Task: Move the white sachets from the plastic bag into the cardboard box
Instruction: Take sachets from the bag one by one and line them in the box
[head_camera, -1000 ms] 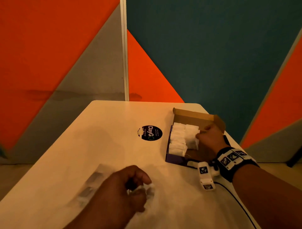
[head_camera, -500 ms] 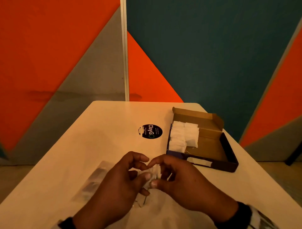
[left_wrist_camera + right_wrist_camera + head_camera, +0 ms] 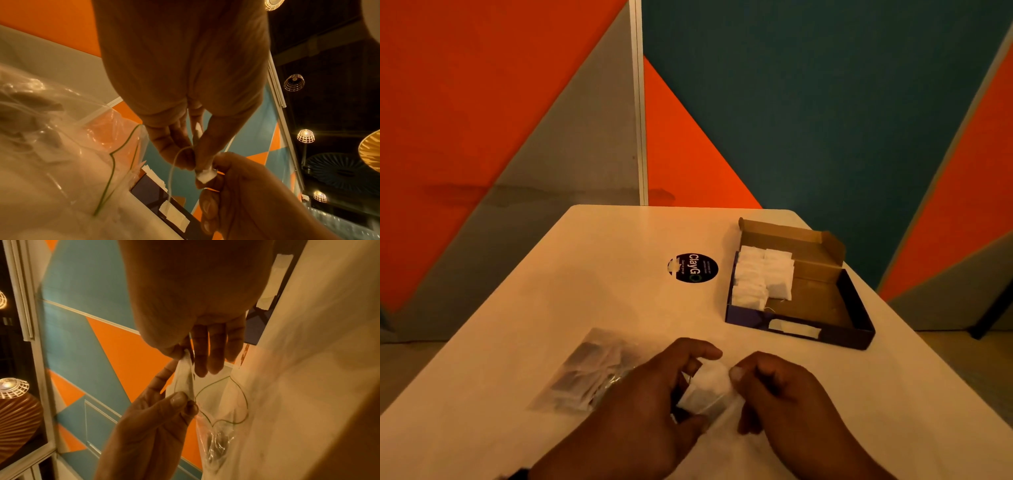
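A white sachet is held between both hands near the table's front edge. My left hand pinches it from the left and my right hand pinches it from the right. The left wrist view shows both hands' fingertips meeting on the sachet, with a thin string hanging from it. The clear plastic bag, with several sachets inside, lies under and left of my left hand. Its green-edged mouth gapes beside the fingers. The open cardboard box sits at the right, with sachets stacked along its left side.
A round black sticker lies on the white table left of the box. Orange, grey and teal wall panels stand right behind the table's far edge. The table's right edge runs close past the box.
My right hand left the box, where it was at the stacked sachets, and came back to my left hand. Both hands now pinch a sachet at the bag's mouth.
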The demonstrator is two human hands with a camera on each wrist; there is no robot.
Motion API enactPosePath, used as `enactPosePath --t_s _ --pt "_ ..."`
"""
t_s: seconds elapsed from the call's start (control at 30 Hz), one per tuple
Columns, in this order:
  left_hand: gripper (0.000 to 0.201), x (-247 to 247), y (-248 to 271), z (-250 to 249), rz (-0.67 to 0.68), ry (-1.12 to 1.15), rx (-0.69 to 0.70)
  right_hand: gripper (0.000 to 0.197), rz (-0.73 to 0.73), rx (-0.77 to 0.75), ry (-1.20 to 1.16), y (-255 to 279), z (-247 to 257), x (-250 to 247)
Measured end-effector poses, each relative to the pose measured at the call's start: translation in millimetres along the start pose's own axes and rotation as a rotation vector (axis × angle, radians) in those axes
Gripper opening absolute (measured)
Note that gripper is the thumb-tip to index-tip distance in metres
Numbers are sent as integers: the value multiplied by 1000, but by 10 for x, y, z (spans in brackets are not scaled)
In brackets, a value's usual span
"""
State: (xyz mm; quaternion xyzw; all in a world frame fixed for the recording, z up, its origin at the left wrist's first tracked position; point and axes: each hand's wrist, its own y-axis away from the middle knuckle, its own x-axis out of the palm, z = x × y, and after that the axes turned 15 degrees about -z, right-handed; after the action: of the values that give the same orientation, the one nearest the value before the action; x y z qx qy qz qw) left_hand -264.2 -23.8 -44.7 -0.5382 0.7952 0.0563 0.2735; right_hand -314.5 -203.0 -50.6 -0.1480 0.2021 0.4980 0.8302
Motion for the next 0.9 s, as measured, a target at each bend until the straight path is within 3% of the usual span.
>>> enactPosePath --t_s 0.07,0.23,0.33,0.47,0.57,0.67,0.8,0.9 --pt "67 -6 -33 18 -13 -24 26 21 -2 -16 -2 -31 25 -51" --pt "61 -51 -109 41 -6 26 -56 17 44 -109 10 -46 101 -65" --pt "41 -47 -148 -19 -33 191 -194 17 51 -119 -10 -48 147 -60" --pt "18 -66 -231 -67 -134 221 -196 20 26 -169 29 -95 198 -132" --pt "7 -167 -279 -102 -154 103 -141 16 29 -355 359 -126 213 -219" --pt "9 -279 -313 -126 -180 -48 -65 32 53 -570 749 -136 261 -301" --pt "12 -366 -367 -169 -233 -201 13 36 47 -675 917 -209 240 -370" --pt "12 -435 -437 -175 -282 -267 43 34 86 -650 955 -345 152 -397"
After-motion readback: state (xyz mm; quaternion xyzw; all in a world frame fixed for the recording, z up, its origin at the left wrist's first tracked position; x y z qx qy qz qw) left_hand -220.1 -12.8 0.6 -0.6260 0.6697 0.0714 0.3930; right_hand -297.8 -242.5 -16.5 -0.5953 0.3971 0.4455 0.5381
